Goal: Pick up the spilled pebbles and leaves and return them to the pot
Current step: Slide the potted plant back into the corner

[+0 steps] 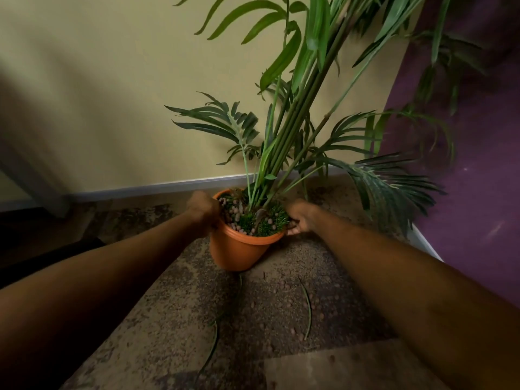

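Your left hand (203,211) and right hand (299,218) clamp opposite sides of the orange pot's (239,250) rim. Between them, the pot stands tilted, topped with pinkish pebbles (235,213) and green moss. Nearer you than your hands, long thin leaves (306,305) lie on the speckled floor (174,305).

A single wide-angle view is supplied, taken from the person's head. It faces forward and down toward a room corner where the yellow wall (107,94) meets the purple wall (478,192). Both forearms enter from the bottom edge and reach away from the lens. The orange pot (239,251) sits near frame centre, at arm's reach. The carpet (174,299) fills the lower half. Straight edges bow toward the borders.
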Demonstrator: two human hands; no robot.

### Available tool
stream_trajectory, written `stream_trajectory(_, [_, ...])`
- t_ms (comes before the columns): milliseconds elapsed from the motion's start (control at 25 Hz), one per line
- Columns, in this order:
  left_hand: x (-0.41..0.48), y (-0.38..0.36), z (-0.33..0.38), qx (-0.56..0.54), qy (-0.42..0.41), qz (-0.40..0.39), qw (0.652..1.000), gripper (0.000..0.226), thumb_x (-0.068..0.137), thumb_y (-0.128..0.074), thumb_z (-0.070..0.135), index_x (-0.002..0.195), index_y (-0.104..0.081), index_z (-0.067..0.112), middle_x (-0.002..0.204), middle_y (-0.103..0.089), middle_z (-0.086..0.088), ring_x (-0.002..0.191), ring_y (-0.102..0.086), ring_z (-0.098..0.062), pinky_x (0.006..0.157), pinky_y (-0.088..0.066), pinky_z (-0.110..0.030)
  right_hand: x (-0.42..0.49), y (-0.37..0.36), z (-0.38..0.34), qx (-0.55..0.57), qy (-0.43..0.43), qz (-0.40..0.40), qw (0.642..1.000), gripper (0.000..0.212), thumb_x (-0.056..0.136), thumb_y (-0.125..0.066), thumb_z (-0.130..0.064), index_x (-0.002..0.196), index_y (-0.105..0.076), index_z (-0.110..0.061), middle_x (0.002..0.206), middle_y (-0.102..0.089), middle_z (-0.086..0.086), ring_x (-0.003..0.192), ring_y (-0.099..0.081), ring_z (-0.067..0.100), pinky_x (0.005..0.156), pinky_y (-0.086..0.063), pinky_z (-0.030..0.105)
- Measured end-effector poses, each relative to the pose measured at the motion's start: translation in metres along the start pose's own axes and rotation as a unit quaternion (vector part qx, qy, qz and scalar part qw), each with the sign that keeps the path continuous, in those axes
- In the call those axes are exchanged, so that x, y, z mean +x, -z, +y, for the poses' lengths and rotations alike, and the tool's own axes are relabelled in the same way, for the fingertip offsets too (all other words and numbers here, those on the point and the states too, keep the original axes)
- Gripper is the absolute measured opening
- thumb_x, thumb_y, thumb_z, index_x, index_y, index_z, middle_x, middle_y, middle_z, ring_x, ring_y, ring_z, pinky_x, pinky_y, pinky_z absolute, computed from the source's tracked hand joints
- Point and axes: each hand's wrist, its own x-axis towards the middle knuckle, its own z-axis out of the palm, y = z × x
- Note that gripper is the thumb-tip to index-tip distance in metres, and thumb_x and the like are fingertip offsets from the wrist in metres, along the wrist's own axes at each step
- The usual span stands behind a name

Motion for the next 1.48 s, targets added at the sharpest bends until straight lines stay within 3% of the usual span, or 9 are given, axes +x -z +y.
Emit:
stream_trajectory(80, [0.000,-0.002,0.001,0.007,-0.009,0.019,1.000,0.022,0.092,-0.052,-0.014,0.103,-0.070,-0.016,0.084,-0.064,-0.028,0.070,-0.066,-0.034,0.064,-0.057,-0.042,-0.003,-0.001,-0.003,-0.013,0.003,0.005,1.000,0.030,0.110,-0.037,-0.021,0.088,-0.057,-0.016,0.089,-0.060,0.003,0.087,-0.059,0.019,0.070,-0.055,0.038])
stream_trajectory(200, [0.000,-0.003,0.005,-0.004,0.003,0.025,1.000,0.022,0.092,-0.051,-0.015,0.103,-0.070,-0.015,0.077,-0.058,-0.021,0.075,-0.062,-0.031,0.066,-0.050,-0.037,-0.007,-0.003,-0.005,-0.037,0.002,0.013,0.999,0.034,0.111,-0.036,-0.022,0.085,-0.056,-0.016,0.084,-0.059,0.002,0.075,-0.057,0.016,0.064,-0.052,0.035])
stream_trajectory(400, [0.005,-0.002,0.011,-0.015,0.022,0.038,0.999,0.026,0.097,-0.054,-0.010,0.118,-0.069,-0.014,0.116,-0.070,-0.030,0.106,-0.071,-0.036,0.081,-0.055,-0.038,-0.014,-0.003,-0.010,-0.054,0.001,0.022,0.998,0.037,0.111,-0.033,-0.021,0.083,-0.057,-0.016,0.083,-0.058,0.002,0.072,-0.054,0.015,0.072,-0.054,0.036])
stream_trajectory(520, [0.010,-0.003,0.017,-0.031,-0.010,0.015,0.999,0.031,0.101,-0.054,-0.002,0.128,-0.064,-0.012,0.119,-0.068,-0.027,0.103,-0.065,-0.026,0.094,-0.057,-0.041,-0.022,0.005,-0.016,-0.040,0.018,0.042,0.998,0.035,0.111,-0.034,-0.020,0.083,-0.056,-0.017,0.084,-0.057,0.001,0.072,-0.054,0.014,0.080,-0.055,0.039])
stream_trajectory(760, [0.013,-0.016,0.041,-0.106,0.010,0.012,0.994,0.028,0.101,-0.040,-0.007,0.111,-0.067,-0.004,0.111,-0.063,-0.024,0.103,-0.065,-0.034,0.086,-0.058,-0.044,-0.048,0.028,-0.030,-0.034,0.052,0.085,0.994,0.036,0.110,-0.037,-0.020,0.081,-0.056,-0.016,0.078,-0.057,0.002,0.066,-0.054,0.014,0.039,-0.053,0.025])
stream_trajectory(960, [0.010,-0.042,0.060,-0.104,-0.013,-0.020,0.994,0.030,0.099,-0.046,-0.007,0.119,-0.067,-0.014,0.120,-0.067,-0.030,0.111,-0.069,-0.042,0.090,-0.060,-0.051,-0.062,0.061,-0.034,-0.032,0.054,0.118,0.991,0.034,0.110,-0.037,-0.019,0.081,-0.056,-0.018,0.077,-0.057,0.000,0.065,-0.053,0.012,0.041,-0.052,0.024])
stream_trajectory(1160, [0.002,-0.083,0.078,-0.083,-0.047,-0.068,0.993,0.025,0.096,-0.050,-0.004,0.109,-0.069,-0.014,0.113,-0.069,-0.032,0.099,-0.072,-0.046,0.069,-0.061,-0.048,-0.072,0.105,-0.030,0.004,0.059,0.172,0.983,0.032,0.109,-0.041,-0.017,0.080,-0.056,-0.017,0.079,-0.058,0.001,0.066,-0.054,0.014,0.030,-0.047,0.020])
stream_trajectory(1400, [0.008,-0.133,0.091,-0.090,-0.052,-0.094,0.990,0.014,0.094,-0.058,-0.002,0.087,-0.069,-0.008,0.096,-0.070,-0.028,0.075,-0.072,-0.037,0.060,-0.062,-0.047,-0.070,0.150,-0.020,0.040,0.105,0.232,0.966,0.028,0.105,-0.053,-0.018,0.077,-0.054,-0.021,0.076,-0.059,0.000,0.064,-0.056,0.015,0.031,-0.048,0.020])
stream_trajectory(1480, [0.012,-0.148,0.093,-0.090,-0.053,-0.109,0.989,0.016,0.097,-0.058,0.001,0.095,-0.071,-0.009,0.101,-0.072,-0.032,0.083,-0.074,-0.039,0.071,-0.064,-0.052,-0.065,0.162,-0.018,0.053,0.116,0.256,0.958,0.024,0.102,-0.060,-0.018,0.080,-0.052,-0.019,0.075,-0.058,0.002,0.061,-0.056,0.017,0.029,-0.045,0.020])
